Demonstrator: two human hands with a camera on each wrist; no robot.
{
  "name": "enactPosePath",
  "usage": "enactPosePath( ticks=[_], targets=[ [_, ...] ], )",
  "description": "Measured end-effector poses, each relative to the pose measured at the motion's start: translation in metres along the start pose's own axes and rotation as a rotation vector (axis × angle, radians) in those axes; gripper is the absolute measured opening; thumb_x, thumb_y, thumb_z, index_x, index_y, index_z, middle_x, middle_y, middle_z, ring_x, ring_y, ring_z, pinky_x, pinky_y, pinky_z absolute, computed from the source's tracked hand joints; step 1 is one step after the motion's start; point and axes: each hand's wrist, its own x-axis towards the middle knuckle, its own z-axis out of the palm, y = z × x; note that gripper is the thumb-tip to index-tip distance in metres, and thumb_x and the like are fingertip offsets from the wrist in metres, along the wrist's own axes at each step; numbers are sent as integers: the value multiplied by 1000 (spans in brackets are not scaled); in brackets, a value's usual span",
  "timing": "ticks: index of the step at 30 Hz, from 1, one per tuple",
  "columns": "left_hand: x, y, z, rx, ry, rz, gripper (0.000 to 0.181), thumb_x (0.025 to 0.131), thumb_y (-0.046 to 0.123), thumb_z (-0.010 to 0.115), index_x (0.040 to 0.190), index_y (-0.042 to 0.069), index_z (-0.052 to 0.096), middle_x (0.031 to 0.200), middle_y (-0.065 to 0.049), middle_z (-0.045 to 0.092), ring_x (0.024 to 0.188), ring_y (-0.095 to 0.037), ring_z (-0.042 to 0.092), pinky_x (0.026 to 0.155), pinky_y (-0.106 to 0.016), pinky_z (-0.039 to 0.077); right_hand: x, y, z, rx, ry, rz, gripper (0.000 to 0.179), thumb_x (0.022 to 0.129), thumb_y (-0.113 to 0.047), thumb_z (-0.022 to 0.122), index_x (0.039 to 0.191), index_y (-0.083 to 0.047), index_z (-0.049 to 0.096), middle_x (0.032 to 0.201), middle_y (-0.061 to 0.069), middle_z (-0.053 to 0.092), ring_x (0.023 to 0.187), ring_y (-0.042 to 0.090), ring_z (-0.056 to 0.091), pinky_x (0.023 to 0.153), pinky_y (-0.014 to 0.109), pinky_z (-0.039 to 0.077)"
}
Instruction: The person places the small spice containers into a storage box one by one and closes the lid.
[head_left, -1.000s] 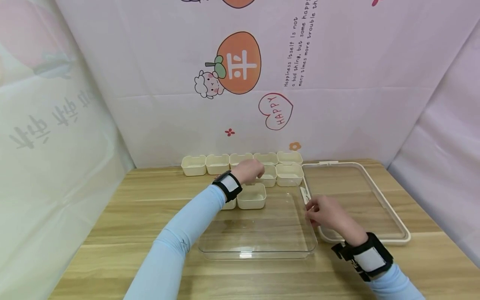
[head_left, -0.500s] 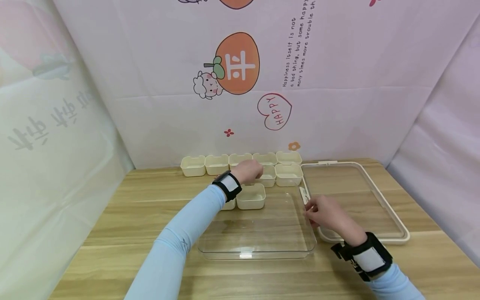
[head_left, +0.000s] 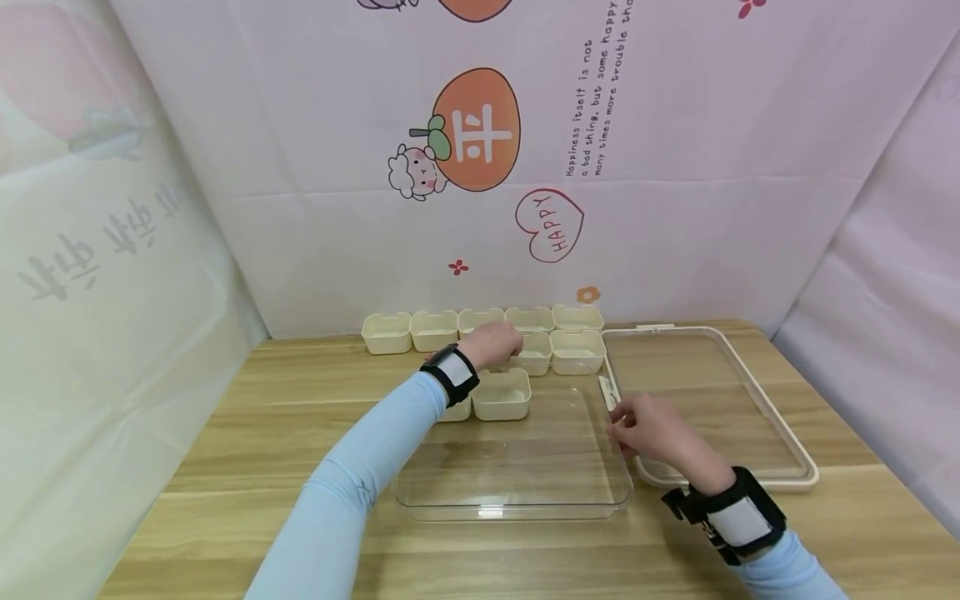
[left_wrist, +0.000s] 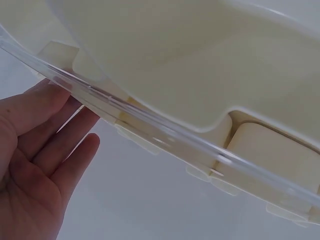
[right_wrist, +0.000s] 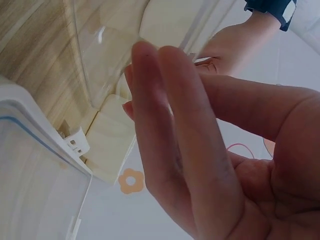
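On the wooden table [head_left: 262,467], the clear plastic bin [head_left: 547,462] lies nearest to the person, in the middle. At its right wall, the right hand [head_left: 656,429] has bent fingers and pinches the upper rim. Just beside, on the right, lies a clear lid [head_left: 697,392] with white frame. Farther, two cream containers [head_left: 502,400] stand in the bin's far part. Above them reaches the left hand [head_left: 489,343]; its thumb is at a clear rim, but I cannot tell whether it pinches. Behind stand more cream containers [head_left: 386,335], before a printed cloth [head_left: 337,208].
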Motion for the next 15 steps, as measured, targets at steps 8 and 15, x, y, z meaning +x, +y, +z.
enactPosePath(
  ticks=[8,15],
  targets=[
    [0,0,0,16,-3,-22,43,81,-10,49,58,18,25,61,4,23,57,-9,24,50,-20,19,-2,0,-2,2,-6,-18,24,85,-2,63,102,15,61,79,15,69,63,23,68,57,32,56],
    [-2,2,-3,57,3,-16,37,85,-10,51,62,16,39,65,3,35,61,-10,32,52,-20,23,-1,1,-2,1,-18,-5,26,86,-2,63,105,15,59,80,15,68,64,23,68,57,30,56]
  ],
)
